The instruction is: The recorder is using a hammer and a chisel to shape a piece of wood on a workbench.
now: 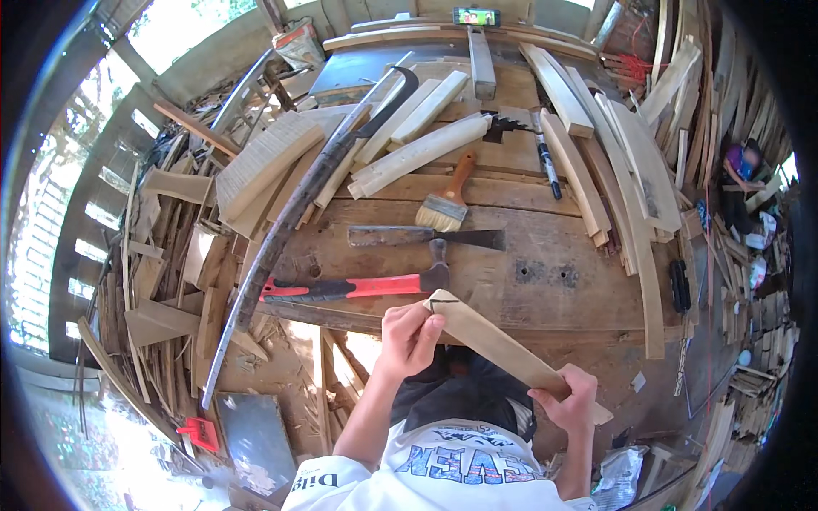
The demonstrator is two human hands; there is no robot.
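In front of my body my two hands hold a flat light wooden board point(496, 338) slanting down to the right, with dark lines near its upper end. My left hand point(411, 336) grips that upper end; my right hand point(569, 396) grips the lower end. On the wooden bench point(545, 247) just beyond lie a hammer point(358, 285) with a red and black handle, a flat dark blade tool point(460, 238), a wide paintbrush point(452, 198) with a wooden handle and a marker pen point(548, 166).
A long hooked-blade tool point(285, 221) slants across the bench's left. Wood strips point(571, 162) lie at right and back. Scrap wood point(145, 315) piles at far left, by a red dustpan point(200, 433). A person point(744, 176) sits at the far right among stacked wood.
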